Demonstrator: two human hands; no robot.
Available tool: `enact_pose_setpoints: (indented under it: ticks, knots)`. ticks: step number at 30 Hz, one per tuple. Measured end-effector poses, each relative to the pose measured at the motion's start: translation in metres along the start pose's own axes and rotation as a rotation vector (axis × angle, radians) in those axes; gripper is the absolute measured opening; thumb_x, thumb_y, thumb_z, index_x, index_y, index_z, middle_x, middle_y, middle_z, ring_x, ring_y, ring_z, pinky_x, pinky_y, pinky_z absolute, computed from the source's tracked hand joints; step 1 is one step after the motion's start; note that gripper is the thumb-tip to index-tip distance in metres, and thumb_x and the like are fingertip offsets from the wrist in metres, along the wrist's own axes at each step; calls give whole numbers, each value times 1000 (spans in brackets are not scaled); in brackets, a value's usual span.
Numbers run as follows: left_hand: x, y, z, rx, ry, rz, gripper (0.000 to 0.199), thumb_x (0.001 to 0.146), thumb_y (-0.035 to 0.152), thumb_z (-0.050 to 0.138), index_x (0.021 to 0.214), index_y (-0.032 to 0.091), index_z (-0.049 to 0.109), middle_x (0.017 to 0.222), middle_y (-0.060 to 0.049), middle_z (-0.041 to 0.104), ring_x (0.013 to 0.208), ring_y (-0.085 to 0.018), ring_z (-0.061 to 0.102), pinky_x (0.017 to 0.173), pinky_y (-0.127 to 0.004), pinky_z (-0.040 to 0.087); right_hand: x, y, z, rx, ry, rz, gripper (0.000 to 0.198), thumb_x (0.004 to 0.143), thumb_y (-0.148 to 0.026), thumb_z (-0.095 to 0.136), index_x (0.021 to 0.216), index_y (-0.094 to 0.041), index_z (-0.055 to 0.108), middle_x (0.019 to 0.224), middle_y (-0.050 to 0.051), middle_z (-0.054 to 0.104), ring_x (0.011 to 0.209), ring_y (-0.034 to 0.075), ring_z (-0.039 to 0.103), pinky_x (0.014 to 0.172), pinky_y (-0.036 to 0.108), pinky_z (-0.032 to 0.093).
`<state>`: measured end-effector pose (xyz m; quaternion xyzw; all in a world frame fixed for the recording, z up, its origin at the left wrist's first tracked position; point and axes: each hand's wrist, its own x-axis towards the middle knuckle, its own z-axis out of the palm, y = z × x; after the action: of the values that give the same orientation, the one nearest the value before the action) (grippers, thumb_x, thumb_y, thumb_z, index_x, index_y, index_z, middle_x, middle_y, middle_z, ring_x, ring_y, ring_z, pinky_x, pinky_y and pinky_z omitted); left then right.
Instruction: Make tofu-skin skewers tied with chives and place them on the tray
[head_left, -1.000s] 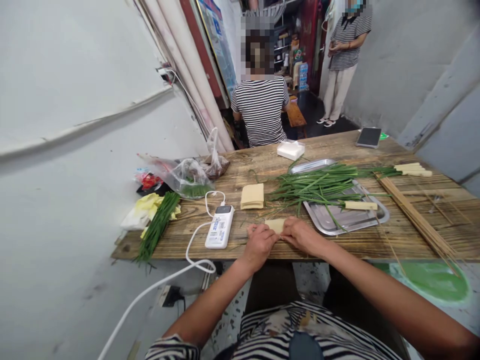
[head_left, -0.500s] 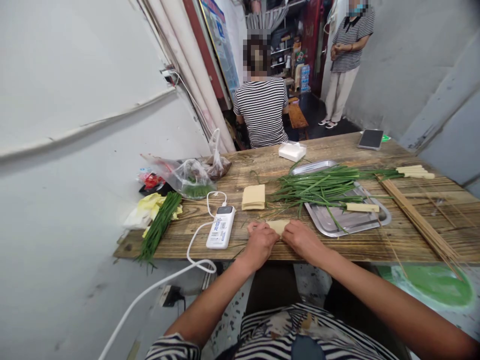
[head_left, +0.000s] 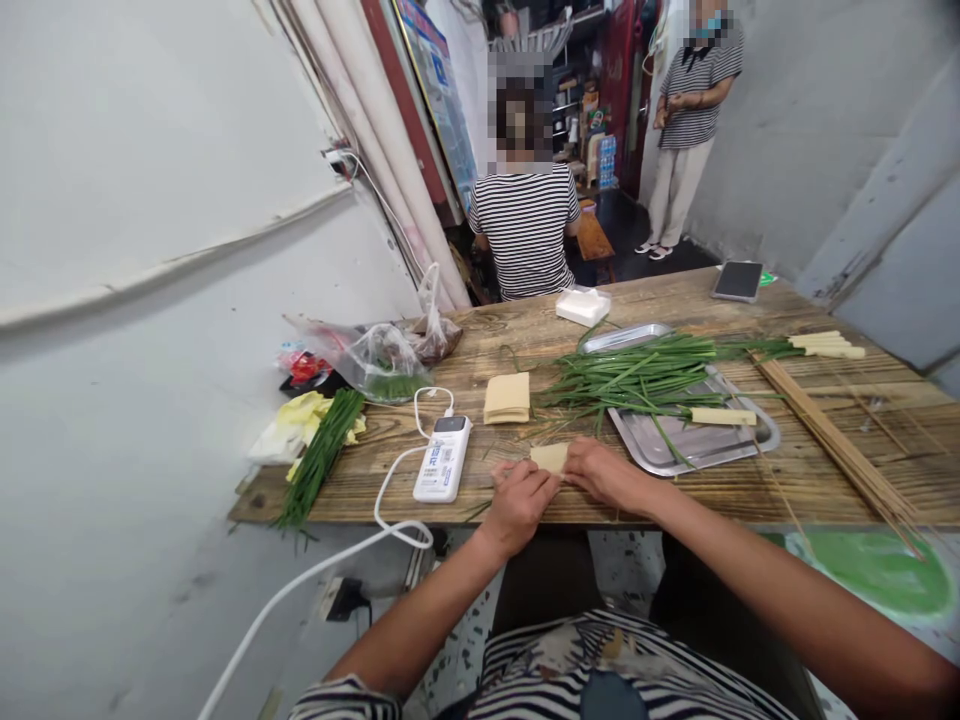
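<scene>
A person in a striped top leans over a wooden counter (head_left: 487,340), both hands busy near the front edge. The left hand (head_left: 523,500) has its fingers bent and closed on the left part of a pale sheet (head_left: 550,457); the right hand (head_left: 606,474) is clamped on its right end. The sheet lies between them, just above the wood. To the left sits a white power bank (head_left: 442,459) with its cable (head_left: 319,566); farther left, a bunch of green stalks (head_left: 322,455) overhangs the near edge.

Just beyond the hands stands a stack of square sheets (head_left: 507,398). To the right, long green leaves (head_left: 637,368) spill across a metal tray (head_left: 637,440), one pale roll (head_left: 722,416) among them, with thin sticks (head_left: 834,438) beside it. More rolls (head_left: 829,346) lie at far right.

Toward the far edge rest a tissue pack (head_left: 583,305) and a phone (head_left: 738,281). Behind, one person (head_left: 525,225) shows only their back; another (head_left: 694,110) stands by the wall.
</scene>
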<state>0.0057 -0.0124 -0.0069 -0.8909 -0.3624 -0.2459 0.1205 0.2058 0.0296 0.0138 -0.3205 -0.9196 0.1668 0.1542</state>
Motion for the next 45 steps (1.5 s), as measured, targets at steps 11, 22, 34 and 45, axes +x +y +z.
enact_pose_setpoints:
  ticks: [11, 22, 34, 45]
  knots:
    - [2, 0, -1, 16, -121, 10, 22, 95, 21, 46, 111, 23, 61, 92, -4, 66, 93, -19, 54, 88, -39, 29, 1, 8, -1, 126, 26, 3, 15, 85, -14, 58, 74, -14, 69, 76, 6, 63, 76, 16, 55, 71, 26, 41]
    - [7, -3, 2, -96, -136, -10, 22, 98, 23, 41, 104, 20, 61, 89, -4, 67, 90, -18, 52, 86, -39, 28, -3, 9, 5, 141, 67, 35, 13, 86, -17, 60, 81, -16, 71, 80, 6, 65, 80, 16, 56, 73, 26, 41]
    - [19, -4, -1, -149, -171, -86, 24, 97, 23, 45, 87, 22, 67, 79, -2, 65, 84, -16, 51, 81, -37, 28, -16, -2, 21, -295, 224, 9, 28, 95, -24, 48, 72, -17, 63, 77, 3, 55, 79, 18, 42, 71, 31, 29]
    - [8, 4, 2, -59, -90, -84, 18, 96, 22, 47, 100, 20, 64, 91, -4, 63, 90, -18, 49, 78, -34, 34, -7, 0, 8, -241, 52, 3, 30, 95, -20, 46, 70, -17, 62, 74, 2, 53, 75, 15, 41, 66, 30, 28]
